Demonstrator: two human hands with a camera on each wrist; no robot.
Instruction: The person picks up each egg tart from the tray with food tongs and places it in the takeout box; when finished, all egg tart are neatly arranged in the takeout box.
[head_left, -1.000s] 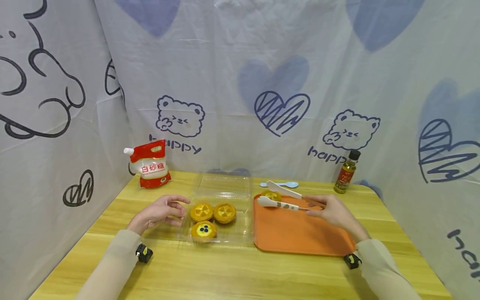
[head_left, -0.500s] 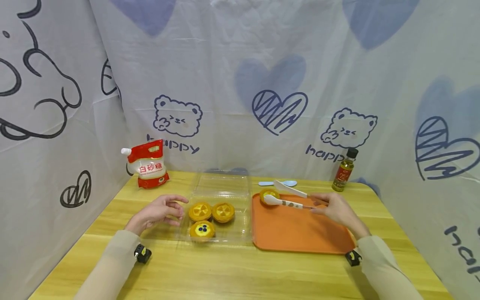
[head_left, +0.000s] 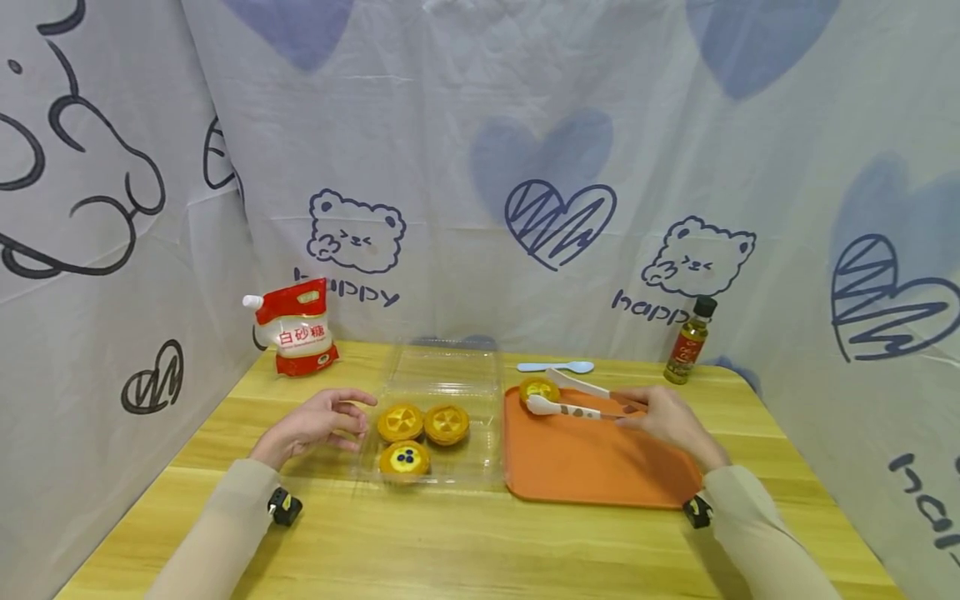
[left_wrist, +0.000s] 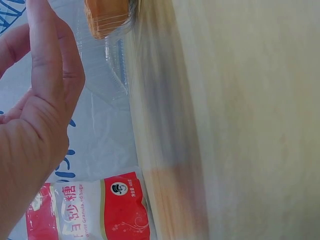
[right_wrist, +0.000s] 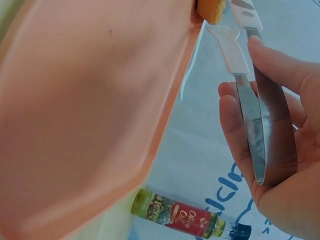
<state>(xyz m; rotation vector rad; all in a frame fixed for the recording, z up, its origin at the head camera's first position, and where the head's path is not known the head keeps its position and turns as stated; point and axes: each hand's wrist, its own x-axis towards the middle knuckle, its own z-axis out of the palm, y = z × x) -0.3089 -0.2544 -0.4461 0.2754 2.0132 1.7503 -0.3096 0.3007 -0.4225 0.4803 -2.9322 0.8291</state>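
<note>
Labels first. Red-and-white bag (head_left: 300,333), back left: 白砂糖 in red, English under it reads White Granulated Sugar in the left wrist view; finer print near the round logo too small to read safely. Bottle (head_left: 686,350), back right: red label says Olive Oil, legible in the right wrist view; smaller marks unclear. Backdrop cloth (head_left: 435,167) has "happy" under each bear, the left one partly covered by the bag, the right one by the bottle.

Vs 1 s ago: tongs (head_left: 577,412) sit a bit further right relative to the single tart (head_left: 536,388), so more of its top shows. Tart itself hasn't moved: back-left corner of the orange tray (head_left: 600,458). Tong arms are spread, one tip on the far side, one on the near side. Can't tell if either touches it.

Grip: right hand (head_left: 667,419) grasps the tongs by the metal part, thumb on one arm, fingers on the other. Left hand (head_left: 318,423) holds nothing, fingers loosely bent, at the left edge of the clear container (head_left: 472,462); contact can't be told. No visible change there.

Container lid is up. Inside, two tarts (head_left: 401,423) with wedge-patterned tops, plus one dotted tart (head_left: 405,458) in front. Pale blue spoon (head_left: 555,367) lies behind the tray.
</note>
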